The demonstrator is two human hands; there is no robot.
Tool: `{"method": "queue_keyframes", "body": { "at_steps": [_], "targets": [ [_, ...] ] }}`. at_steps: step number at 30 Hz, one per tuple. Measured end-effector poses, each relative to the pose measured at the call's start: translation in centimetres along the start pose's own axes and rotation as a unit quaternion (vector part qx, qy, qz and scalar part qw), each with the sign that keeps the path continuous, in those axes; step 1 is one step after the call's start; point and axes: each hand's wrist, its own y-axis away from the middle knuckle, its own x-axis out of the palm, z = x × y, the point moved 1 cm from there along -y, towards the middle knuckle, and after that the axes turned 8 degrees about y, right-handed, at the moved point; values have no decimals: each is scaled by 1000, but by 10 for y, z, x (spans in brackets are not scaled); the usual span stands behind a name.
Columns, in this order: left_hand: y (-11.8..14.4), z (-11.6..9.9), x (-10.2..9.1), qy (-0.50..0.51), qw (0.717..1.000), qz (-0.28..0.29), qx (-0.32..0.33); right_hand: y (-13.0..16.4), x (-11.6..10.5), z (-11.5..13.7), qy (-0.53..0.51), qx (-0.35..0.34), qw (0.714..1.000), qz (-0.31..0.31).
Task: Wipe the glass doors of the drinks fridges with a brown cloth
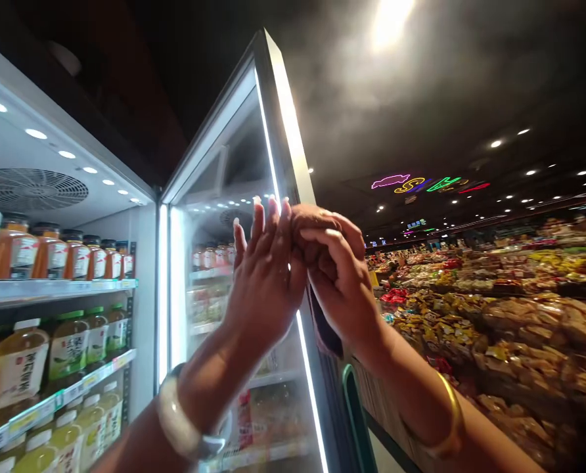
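Note:
A glass refrigerator door [238,167] with lit edges stands swung open before me. My left hand [263,282] is open, its fingers stretched up and apart in front of the glass near the door's free edge; I cannot tell how firmly it touches. Right beside it, my right hand [345,282] is closed at the door's edge, fingers curled. A dark purplish cloth [325,325] hangs below that hand and seems gripped in it, though the palm side is hidden. A pale bangle [175,414] circles my left wrist and a gold bangle [453,410] my right.
On the left, refrigerator shelves [76,289] hold rows of bottled drinks [56,253]. A green door handle [357,420] sits low on the door's outer side. Piles of packaged goods [519,328] spread across the right. Neon signs [421,184] hang beyond.

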Motion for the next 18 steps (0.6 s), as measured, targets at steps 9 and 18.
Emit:
{"method": "queue_keyframes", "body": {
  "at_steps": [9, 18],
  "targets": [
    [-46, 16, -36, -34, 999, -4, 31, -61, 35, -4, -31, -55, 996, -55],
    [-43, 25, -80, -90, 993, 45, 67, -62, 41, 38, -35, -17, 997, -63]
  ]
}}
